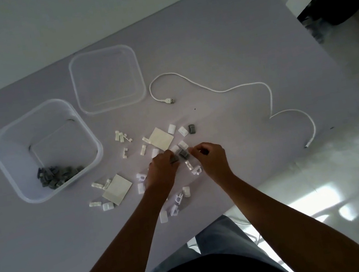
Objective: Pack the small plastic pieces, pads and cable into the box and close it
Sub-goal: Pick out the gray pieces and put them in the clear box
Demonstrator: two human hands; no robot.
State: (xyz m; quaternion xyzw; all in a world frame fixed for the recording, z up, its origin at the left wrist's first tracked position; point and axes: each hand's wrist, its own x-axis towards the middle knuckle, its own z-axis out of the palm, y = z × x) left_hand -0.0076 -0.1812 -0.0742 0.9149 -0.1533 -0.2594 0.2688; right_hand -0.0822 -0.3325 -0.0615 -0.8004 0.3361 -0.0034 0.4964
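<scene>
Both hands work mid-tabletop: left hand grip pinches a grey piece, right hand grip curled, contents unclear; these light, stiff pieces probably suit fingertip pinches by their sides.

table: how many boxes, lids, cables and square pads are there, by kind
box: 1
lid: 1
cable: 1
square pads: 2, one above the hands, one near the box
total: 5
</scene>
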